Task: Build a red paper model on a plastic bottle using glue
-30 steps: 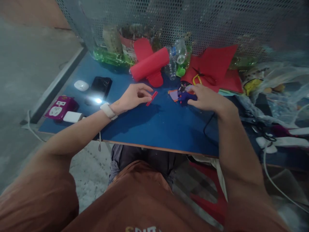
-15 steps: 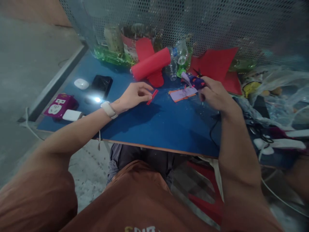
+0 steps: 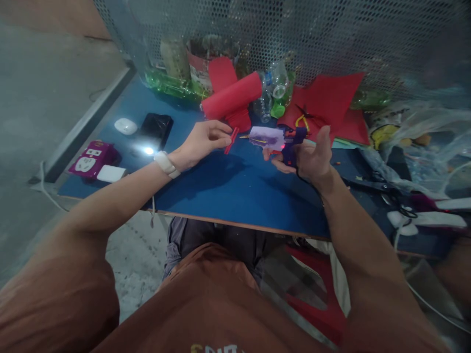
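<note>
My left hand (image 3: pixel 206 142) pinches a thin red strip (image 3: pixel 231 140) between thumb and fingertips, above the blue table (image 3: pixel 206 191). In my right hand (image 3: pixel 314 157) is a dark purple glue gun (image 3: pixel 293 144), its fingers curled round the handle and the thumb raised. The gun's narrow metal nozzle points left, a short way from the red strip. Lilac paper (image 3: pixel 268 136) shows along the front of the gun; whether it is fixed there or lies behind is hard to tell.
A red roll (image 3: pixel 232 95) and clear bottles (image 3: pixel 263 103) lie behind my hands. Yellow-handled scissors (image 3: pixel 302 120) rest on red sheets (image 3: pixel 327 103). At left are a black box-like object (image 3: pixel 156 130) and a purple socket block (image 3: pixel 93 159); at right, a plastic bag (image 3: pixel 423 142).
My right hand has lifted the glue gun and turned it, so its nozzle has swung left toward the red strip. The scissors behind are uncovered. My left hand stays nearly still.
</note>
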A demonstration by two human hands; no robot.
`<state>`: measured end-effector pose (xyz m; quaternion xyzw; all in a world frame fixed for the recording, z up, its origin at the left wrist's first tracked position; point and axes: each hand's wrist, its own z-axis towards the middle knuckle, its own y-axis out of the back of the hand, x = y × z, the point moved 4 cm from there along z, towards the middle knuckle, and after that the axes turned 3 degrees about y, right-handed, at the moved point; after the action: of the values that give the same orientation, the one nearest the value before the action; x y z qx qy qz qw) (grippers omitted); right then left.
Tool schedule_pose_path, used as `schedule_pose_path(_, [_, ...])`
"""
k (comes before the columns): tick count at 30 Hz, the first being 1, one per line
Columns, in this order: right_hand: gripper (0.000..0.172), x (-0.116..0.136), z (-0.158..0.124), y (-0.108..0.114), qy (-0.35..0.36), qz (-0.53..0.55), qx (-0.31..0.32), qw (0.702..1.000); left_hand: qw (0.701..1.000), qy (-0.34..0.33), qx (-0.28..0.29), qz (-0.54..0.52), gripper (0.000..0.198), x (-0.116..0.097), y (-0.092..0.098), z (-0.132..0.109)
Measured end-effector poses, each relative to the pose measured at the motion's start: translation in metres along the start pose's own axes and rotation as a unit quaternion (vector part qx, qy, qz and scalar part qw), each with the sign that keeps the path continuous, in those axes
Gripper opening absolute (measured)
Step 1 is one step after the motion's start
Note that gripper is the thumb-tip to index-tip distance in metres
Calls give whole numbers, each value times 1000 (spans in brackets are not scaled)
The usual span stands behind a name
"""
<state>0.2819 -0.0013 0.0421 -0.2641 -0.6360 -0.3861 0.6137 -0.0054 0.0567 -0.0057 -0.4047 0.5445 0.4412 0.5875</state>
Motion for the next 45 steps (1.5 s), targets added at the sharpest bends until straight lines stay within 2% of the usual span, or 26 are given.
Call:
schedule_pose_path(10, [112, -13, 7, -11, -85, -17, -6, 996, 999, 6, -17, -45, 26, 0, -3, 0])
schedule_pose_path(15, [111, -15, 11, -21, -34, 11, 26, 999, 999, 5, -14, -48, 24, -4, -4, -1])
schedule_pose_path(18, [112, -25, 12, -20, -32, 18, 11, 999, 999, 7, -17, -44, 22, -4, -4, -2])
schedule_pose_path(21, [110, -34, 13, -18, -29, 37, 24, 999, 999, 15, -17, -40, 23, -2, -4, -2])
schedule_pose_path(26, [107, -35, 15, -18, -10, 31, 46, 998, 998, 15, -15, -52, 21, -2, -5, -2])
schedule_pose_path(31, [108, -31, 15, -23, -49, 21, 19, 998, 999, 10, -8, -47, 21, -5, -4, -3])
schedule_pose_path(34, [105, -28, 15, -27, -75, 29, 26, 996, 999, 15, -9, -36, 21, -7, -4, -4])
schedule_pose_path(45, [109, -32, 16, -23, -62, 30, 32, 997, 999, 11, -12, -38, 21, -6, -4, -4])
